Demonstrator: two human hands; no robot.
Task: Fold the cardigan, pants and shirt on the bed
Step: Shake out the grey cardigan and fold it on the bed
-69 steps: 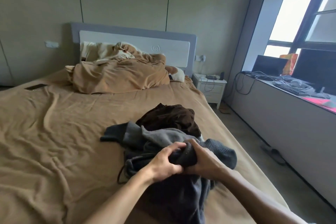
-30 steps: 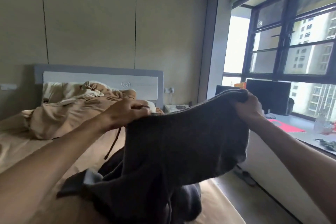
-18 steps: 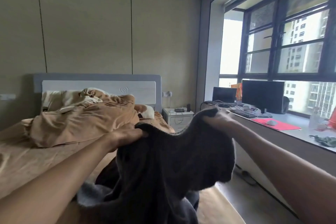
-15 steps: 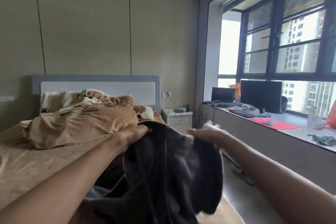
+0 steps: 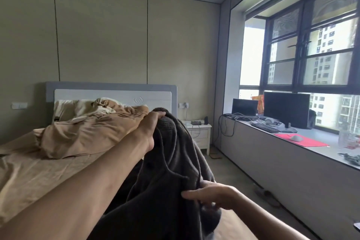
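A dark grey knitted cardigan (image 5: 171,171) hangs in the air above the bed (image 5: 39,167). My left hand (image 5: 151,128) grips its top edge, raised high at the centre of the view. Lower down and to the right, my right hand (image 5: 212,194) pinches a fold of the same fabric. The cardigan drapes down between my arms and hides the other clothes lying on the bed beneath it.
A crumpled tan duvet (image 5: 87,134) and pillows lie at the headboard. A white nightstand (image 5: 198,134) stands right of the bed. The long window ledge (image 5: 292,152) carries monitors, a keyboard, a mouse and a red mat. Slippers (image 5: 263,194) lie on the floor.
My right hand has dropped from the cardigan's top edge to a lower fold near me. My left hand keeps holding the top, and the garment hangs narrower.
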